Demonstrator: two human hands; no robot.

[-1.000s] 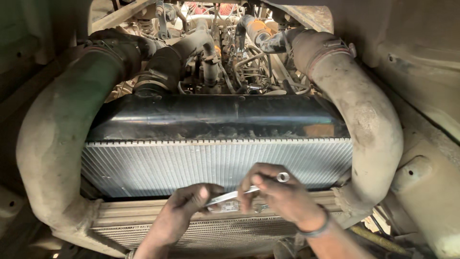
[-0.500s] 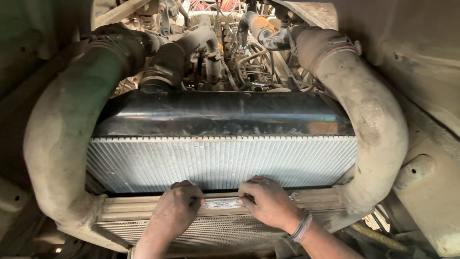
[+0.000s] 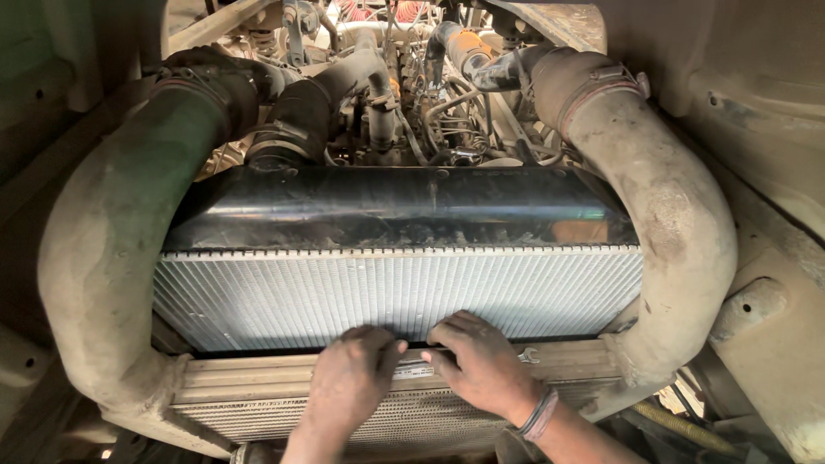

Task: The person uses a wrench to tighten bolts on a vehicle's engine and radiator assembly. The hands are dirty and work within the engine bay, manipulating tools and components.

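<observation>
My left hand (image 3: pixel 352 382) and my right hand (image 3: pixel 483 365) lie side by side, palms down, on the top bar of the lower finned cooler (image 3: pixel 258 378). Their fingertips reach into the dark gap under the silver radiator core (image 3: pixel 387 292). A small metal spanner (image 3: pixel 527 355) lies on that bar; only its end shows just right of my right hand, the rest is covered by the hand. A small label (image 3: pixel 414 371) sits between the hands. My right wrist wears bands.
A black tank (image 3: pixel 395 210) caps the radiator. Thick dusty hoses curve down on the left (image 3: pixel 103 258) and right (image 3: pixel 679 232). Engine pipes and wires (image 3: pixel 404 94) crowd the space behind. A body panel with holes (image 3: pixel 756 301) stands at the right.
A second ago my right hand held the spanner up in front of the radiator with my left hand at its other end. Both hands have dropped flat onto the lower cooler's bar.
</observation>
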